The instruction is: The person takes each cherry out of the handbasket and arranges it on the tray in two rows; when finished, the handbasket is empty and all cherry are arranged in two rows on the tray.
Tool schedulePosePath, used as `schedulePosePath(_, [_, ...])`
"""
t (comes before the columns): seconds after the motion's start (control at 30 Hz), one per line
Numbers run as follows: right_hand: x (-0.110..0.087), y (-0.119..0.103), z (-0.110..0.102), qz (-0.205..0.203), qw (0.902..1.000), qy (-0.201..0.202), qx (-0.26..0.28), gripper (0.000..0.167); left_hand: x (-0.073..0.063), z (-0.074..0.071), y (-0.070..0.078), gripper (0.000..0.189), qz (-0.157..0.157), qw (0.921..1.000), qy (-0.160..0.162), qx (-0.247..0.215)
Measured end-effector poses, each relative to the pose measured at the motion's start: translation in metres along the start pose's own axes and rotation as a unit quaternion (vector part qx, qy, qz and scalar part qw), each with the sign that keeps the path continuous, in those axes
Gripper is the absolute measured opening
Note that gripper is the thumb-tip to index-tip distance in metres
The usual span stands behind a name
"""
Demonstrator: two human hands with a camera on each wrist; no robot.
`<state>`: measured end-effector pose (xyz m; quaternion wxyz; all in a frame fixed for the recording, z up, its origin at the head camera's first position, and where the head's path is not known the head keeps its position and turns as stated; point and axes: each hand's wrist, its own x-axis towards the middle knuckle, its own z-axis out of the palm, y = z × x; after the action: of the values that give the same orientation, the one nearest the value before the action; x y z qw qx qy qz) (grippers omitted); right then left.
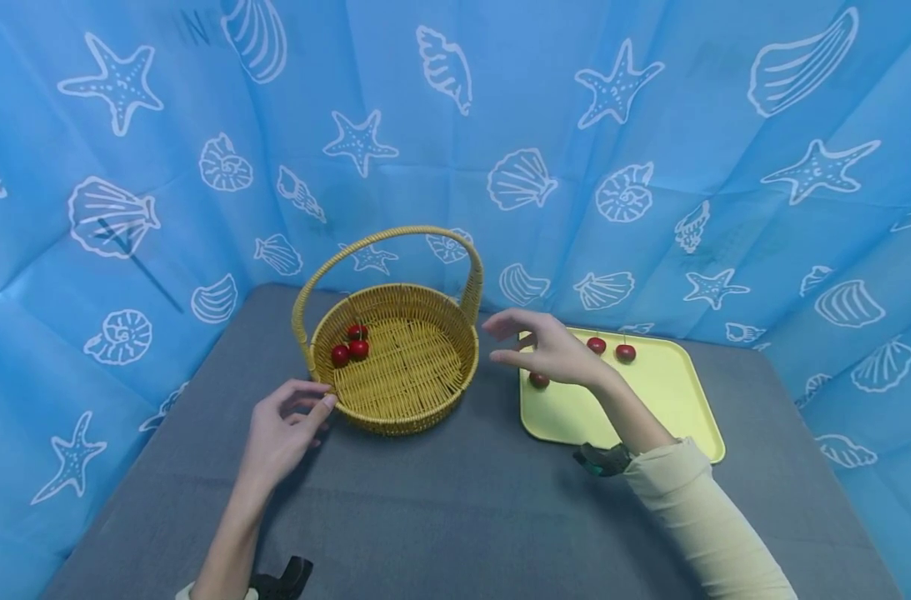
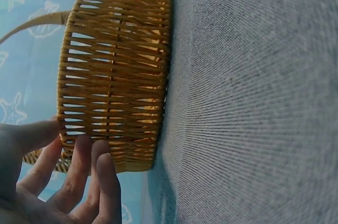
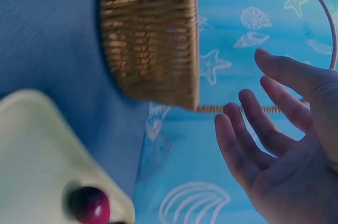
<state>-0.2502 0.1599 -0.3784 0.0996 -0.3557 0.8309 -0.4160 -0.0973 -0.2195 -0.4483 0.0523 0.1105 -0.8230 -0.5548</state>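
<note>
A round wicker basket point(image 1: 398, 423) with a tall arched handle stands on the table, and three red cherries point(image 1: 358, 349) lie at its left inside. My left hand point(image 1: 284, 433) pinches the basket's near left rim; in the left wrist view its thumb is at the rim and the other fingers are by the woven wall point(image 2: 113, 76). Just right of the basket, my right hand point(image 1: 548, 346) hovers with parted, gently bent fingers and holds nothing. Below and beyond it lies a yellow tray point(image 1: 650, 400) with cherries point(image 1: 625, 353) near its far and left edges.
A grey cloth point(image 1: 425, 517) covers the table. Behind and at both sides hangs a blue curtain point(image 1: 440, 150) printed with white shells and starfish. The basket's handle point(image 1: 402, 232) rises high over its far side. Dark bands point(image 1: 603, 459) are on both wrists.
</note>
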Motion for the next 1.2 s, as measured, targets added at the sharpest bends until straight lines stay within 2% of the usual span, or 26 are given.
schedulePosePath(0.23, [0.029,-0.013,0.015,-0.031,0.9988,-0.029,0.023,0.038,0.0,0.0,0.0,0.035,0.003,1.0,0.003,0.001])
schedulePosePath(0.47, [0.068,-0.027,0.028,-0.046,0.9961,-0.075,0.01,0.035,0.0,0.0,-0.001,0.036,0.004,1.0,0.003,0.001])
schedulePosePath(0.67, [0.1,-0.034,0.039,-0.042,0.9932,-0.108,0.004,0.035,0.001,0.0,-0.002,0.036,0.005,1.0,0.003,0.003])
schedulePosePath(0.87, [0.123,-0.037,0.052,-0.035,0.9919,-0.122,0.006,0.035,0.001,0.0,-0.002,0.035,0.006,1.0,0.003,0.003])
schedulePosePath(1.2, [0.152,-0.039,0.077,0.0,0.989,-0.131,0.07,0.034,0.001,0.0,-0.002,0.037,0.001,1.0,-0.003,0.006])
